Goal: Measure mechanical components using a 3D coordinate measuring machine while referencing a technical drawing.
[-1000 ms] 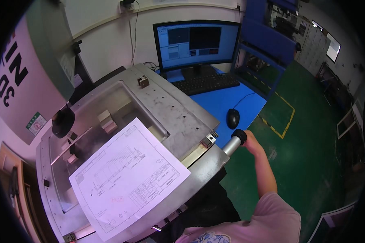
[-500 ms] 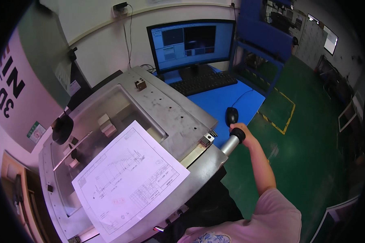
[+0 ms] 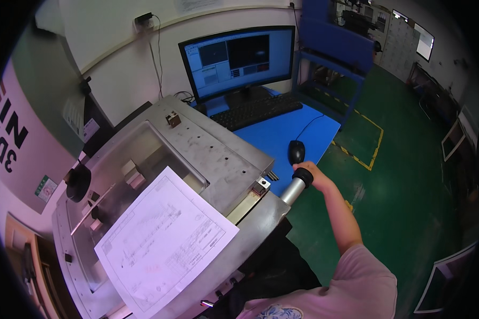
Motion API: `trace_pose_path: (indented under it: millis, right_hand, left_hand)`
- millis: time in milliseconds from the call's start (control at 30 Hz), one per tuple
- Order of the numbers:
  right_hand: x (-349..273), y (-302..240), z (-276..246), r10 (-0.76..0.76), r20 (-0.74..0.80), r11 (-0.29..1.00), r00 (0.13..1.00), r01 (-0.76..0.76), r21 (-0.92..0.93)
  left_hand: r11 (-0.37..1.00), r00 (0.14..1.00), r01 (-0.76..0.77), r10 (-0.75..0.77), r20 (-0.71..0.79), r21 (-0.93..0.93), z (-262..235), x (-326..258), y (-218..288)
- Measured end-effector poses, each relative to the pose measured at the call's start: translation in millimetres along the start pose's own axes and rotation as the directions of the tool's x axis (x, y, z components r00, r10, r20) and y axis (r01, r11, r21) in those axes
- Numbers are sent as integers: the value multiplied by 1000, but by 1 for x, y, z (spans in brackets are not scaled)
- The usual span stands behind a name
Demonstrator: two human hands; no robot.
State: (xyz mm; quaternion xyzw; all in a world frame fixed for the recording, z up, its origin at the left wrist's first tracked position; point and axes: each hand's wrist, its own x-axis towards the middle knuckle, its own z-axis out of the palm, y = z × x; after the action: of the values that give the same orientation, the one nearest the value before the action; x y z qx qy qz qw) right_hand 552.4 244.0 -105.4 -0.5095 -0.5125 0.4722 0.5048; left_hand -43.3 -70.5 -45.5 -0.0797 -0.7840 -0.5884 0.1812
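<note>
At the right end of the metal machine, my right hand (image 3: 319, 176) is closed round the black knob (image 3: 303, 177) on a silver cylinder (image 3: 293, 191). The knob partly covers its fingers. Just beyond it, a black mouse (image 3: 296, 152) rests on the blue tabletop. A sheet with a technical drawing (image 3: 167, 242) lies across the machine's stage (image 3: 222, 150), over part of the glass. No part of my left hand shows.
Behind the machine stand a monitor (image 3: 239, 61) and a black keyboard (image 3: 258, 112) on the blue table (image 3: 319, 127). A small metal block (image 3: 173, 119) sits on the stage. A thin rod (image 3: 92, 210) lies between small blocks on the glass at left.
The view has turned slightly, so the machine and monitor appear a little further left. My right hand stays at the black knob.
</note>
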Motion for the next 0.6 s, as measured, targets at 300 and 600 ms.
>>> trace_pose_path:
  millis: [300, 600]
  right_hand:
    - [-24, -9, -9, 176, 9, 983, 984, -176, 44]
    - [-22, 13, -29, 214, -37, 976, 976, -213, 37]
  left_hand:
    - [998, 998, -57, 57, -2, 30, 15, 10, 6]
    - [458, 570, -635, 821, -23, 622, -26, 20, 51]
